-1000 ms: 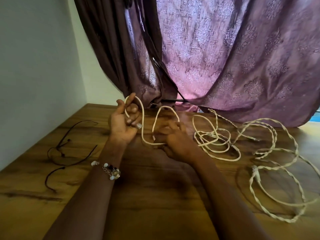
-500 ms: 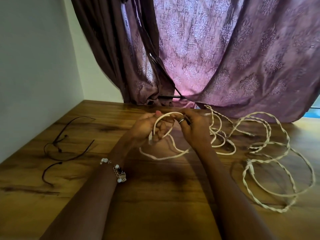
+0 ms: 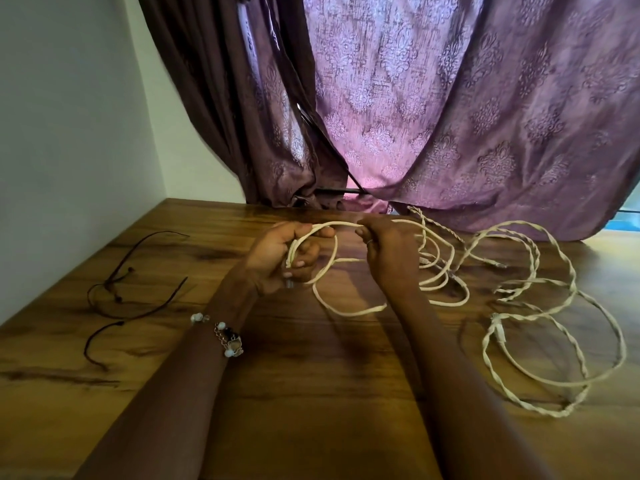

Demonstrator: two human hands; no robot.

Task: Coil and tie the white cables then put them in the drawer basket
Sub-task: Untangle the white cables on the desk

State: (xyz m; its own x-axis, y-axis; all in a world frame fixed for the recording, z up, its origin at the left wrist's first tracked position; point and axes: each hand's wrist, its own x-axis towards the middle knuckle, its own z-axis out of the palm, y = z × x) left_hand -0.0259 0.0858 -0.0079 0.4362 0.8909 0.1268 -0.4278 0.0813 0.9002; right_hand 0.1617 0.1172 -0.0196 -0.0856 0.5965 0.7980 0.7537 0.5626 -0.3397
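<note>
My left hand (image 3: 280, 258) above the wooden bench (image 3: 311, 393), fingers curled round small loops of a white cable (image 3: 349, 308), my right hand (image 3: 388, 251) pinching its arc at the top, twisted white cables (image 3: 540, 306) sprawled right, black cord (image 3: 135, 292) lying left

The room is dimly lit by soft pink daylight let through the curtain (image 3: 433, 109), dark shadows are cast on the tabletop (image 3: 311, 393) under the arms, and lines are bent at the edges by the wide lens.
</note>
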